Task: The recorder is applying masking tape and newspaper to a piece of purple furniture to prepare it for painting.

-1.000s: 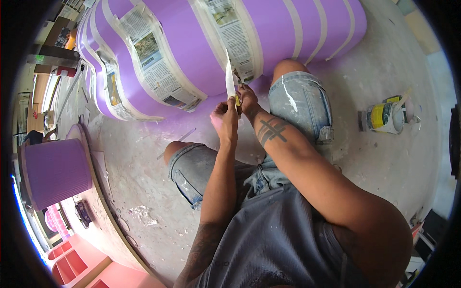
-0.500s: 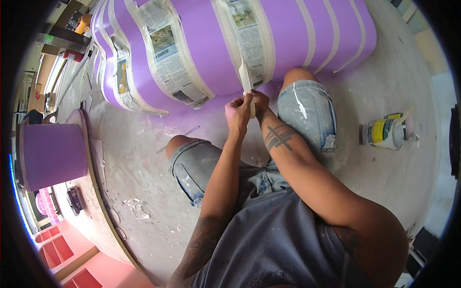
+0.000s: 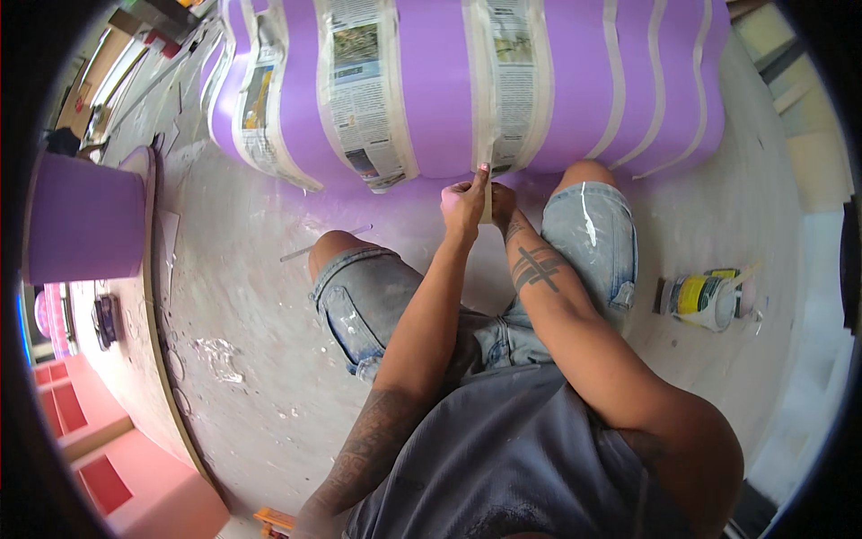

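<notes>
Left hand (image 3: 462, 199): pinches tape strip (image 3: 486, 135) on purple panel (image 3: 431, 99).
Right hand (image 3: 501, 203): closed on strip's lower end.
Nearby: paint can (image 3: 709, 299) right; purple cylinder (image 3: 81, 218) left; newspaper masking (image 3: 362, 90) beside strip.

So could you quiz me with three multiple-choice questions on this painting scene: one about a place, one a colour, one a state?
1. Where does the paint can stand?
A. on the floor at the person's right
B. on the round table
C. in the lap

2. What colour is the big wavy panel?
A. green
B. purple
C. black

3. What are the left hand and right hand doing?
A. resting on the knees
B. holding a brush
C. pinching a tape strip

Answers: A, it sits beside the right knee; B, purple shows between masked bands; C, both hands meet on the strip.
</notes>
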Action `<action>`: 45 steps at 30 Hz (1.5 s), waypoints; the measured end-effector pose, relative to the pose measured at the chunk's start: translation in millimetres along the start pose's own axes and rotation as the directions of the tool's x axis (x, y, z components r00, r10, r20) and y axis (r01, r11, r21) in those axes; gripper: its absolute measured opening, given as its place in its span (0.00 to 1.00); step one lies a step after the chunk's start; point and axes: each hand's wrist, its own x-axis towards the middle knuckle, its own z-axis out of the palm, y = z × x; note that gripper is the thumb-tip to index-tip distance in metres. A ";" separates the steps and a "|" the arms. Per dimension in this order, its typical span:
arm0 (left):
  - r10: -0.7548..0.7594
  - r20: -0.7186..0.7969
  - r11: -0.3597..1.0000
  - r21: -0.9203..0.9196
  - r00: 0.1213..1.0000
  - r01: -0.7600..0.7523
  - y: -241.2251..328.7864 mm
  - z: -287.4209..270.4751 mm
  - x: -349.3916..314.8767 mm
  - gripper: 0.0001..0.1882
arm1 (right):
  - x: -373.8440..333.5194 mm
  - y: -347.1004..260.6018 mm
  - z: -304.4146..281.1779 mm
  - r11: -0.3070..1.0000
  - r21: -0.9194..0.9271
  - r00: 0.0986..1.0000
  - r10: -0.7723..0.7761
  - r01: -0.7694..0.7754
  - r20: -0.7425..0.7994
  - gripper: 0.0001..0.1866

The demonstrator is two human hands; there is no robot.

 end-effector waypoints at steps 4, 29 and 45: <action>0.025 0.039 0.995 0.100 0.999 -0.029 11.0 48.8 -14.7 0.32 | 14.5 -2.7 -97.1 0.892 -0.393 0.967 -0.252 0.222 -0.028 0.25; -0.005 -0.030 0.981 0.194 1.000 0.011 26.6 49.1 -13.8 0.37 | -64.5 -53.8 -2.6 0.667 -0.299 0.641 0.349 -0.682 -0.684 0.24; -0.025 -0.034 0.989 0.148 0.999 0.030 17.2 35.7 -18.6 0.30 | -139.6 -271.8 156.5 -0.009 -0.994 0.988 -0.109 0.111 0.111 0.12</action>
